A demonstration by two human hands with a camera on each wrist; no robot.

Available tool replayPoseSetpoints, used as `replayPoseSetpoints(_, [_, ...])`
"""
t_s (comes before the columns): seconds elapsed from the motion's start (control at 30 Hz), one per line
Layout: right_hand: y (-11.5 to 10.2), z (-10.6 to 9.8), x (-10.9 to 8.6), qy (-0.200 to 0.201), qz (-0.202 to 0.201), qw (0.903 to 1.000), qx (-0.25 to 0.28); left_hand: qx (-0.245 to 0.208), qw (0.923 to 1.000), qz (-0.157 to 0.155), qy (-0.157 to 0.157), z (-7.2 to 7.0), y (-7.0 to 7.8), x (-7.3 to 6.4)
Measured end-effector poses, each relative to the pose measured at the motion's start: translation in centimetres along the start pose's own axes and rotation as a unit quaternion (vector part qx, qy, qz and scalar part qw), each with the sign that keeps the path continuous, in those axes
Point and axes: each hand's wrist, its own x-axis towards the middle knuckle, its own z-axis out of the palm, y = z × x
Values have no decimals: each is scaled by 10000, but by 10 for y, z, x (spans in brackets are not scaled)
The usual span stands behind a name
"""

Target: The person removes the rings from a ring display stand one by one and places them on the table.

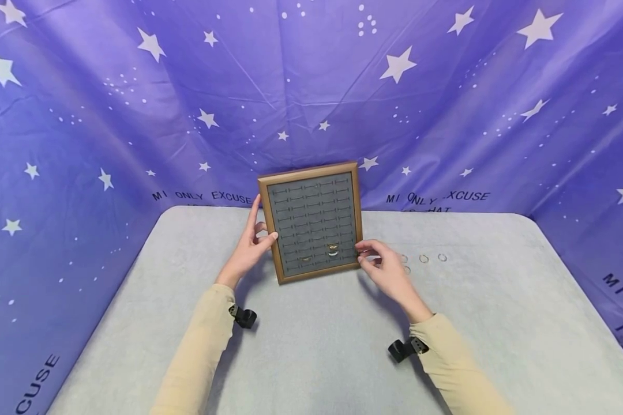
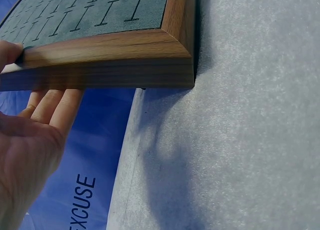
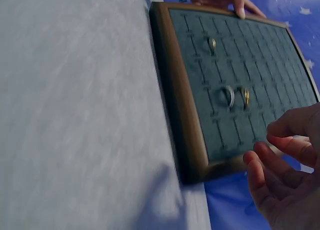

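Note:
A wooden-framed ring display board [image 1: 314, 216] with dark grey slotted padding stands tilted up on the table. My left hand [image 1: 249, 246] grips its left side, thumb on the front of the frame and fingers along the side and back. Three rings sit in the slots: a gold ring [image 3: 212, 44], a silver ring [image 3: 229, 96] and another gold ring [image 3: 245, 97] beside the silver one. Close to the board's lower right edge is my right hand [image 1: 386, 271], fingers loosely bent. Nothing shows between its fingertips, and whether they touch the frame is unclear.
On the light grey table [image 1: 311, 346], right of the right hand, lie several loose rings, among them a gold ring [image 1: 423, 259] and a pale ring [image 1: 442, 257]. A purple cloth [image 1: 291, 86] with white stars hangs behind the board and along both sides.

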Motion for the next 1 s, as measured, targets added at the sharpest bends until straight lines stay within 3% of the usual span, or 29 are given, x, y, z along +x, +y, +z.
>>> replayPoseSetpoints(0.37, [-15,22,15,-265,-342,9983,-395,10,10000,-59,38,-1,0,-1])
replayPoseSetpoints(0.63, [-16,31,20,-308,-446,9930,-1052,-51,9999,-97,29,-1,0,-1])
replayPoseSetpoints(1.0, [-16,39,25,-245,-470,9913,-1206,-95,9999,-43,-47,-1,-1,-1])
